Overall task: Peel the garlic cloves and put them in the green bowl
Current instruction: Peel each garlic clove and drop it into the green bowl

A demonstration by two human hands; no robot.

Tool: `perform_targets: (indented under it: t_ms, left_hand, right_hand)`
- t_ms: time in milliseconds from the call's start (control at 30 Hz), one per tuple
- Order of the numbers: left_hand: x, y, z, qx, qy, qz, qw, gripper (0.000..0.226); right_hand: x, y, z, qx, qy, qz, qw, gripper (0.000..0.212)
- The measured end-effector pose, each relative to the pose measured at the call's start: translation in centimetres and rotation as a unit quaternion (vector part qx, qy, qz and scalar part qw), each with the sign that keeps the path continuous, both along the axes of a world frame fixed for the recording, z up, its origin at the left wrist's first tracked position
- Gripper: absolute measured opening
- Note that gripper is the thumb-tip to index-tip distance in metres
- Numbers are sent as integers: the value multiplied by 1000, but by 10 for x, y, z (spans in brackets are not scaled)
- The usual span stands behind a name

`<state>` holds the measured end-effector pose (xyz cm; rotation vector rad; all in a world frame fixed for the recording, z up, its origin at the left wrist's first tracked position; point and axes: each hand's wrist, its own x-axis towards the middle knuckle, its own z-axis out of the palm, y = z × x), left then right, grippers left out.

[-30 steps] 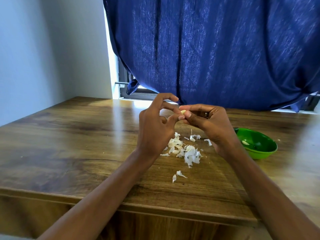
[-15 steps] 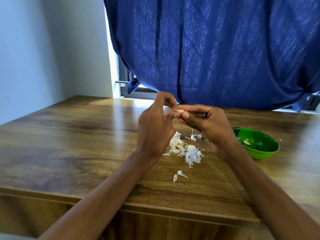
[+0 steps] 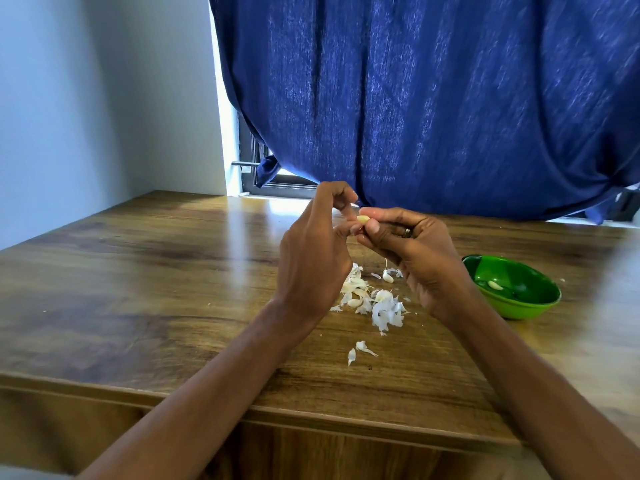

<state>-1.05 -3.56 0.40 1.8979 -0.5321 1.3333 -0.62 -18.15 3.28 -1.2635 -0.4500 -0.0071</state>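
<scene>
My right hand pinches a small pale garlic clove between thumb and fingertips, raised above the wooden table. My left hand has its curled fingertips at the same clove, its thumb touching the clove's near end. Under the hands lies a heap of white garlic skins and cloves. The green bowl sits on the table to the right of my right hand, with one peeled clove inside.
Two loose skin scraps lie nearer the table's front edge. A dark blue curtain hangs behind the table, with a window frame at its left edge and a pale wall on the left.
Both hands rose slightly with the clove. My left index finger curled in from its arched pose toward the clove's tip, and the bowl shifted a little in view.
</scene>
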Motion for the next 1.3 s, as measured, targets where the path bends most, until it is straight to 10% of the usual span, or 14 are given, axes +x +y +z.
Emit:
perform_targets:
  t_ms: [1300]
  left_hand:
    - [0, -1, -3, 2, 9, 59, 998, 12]
  right_hand:
    - [-7, 11, -2, 59, 49, 21, 997, 32]
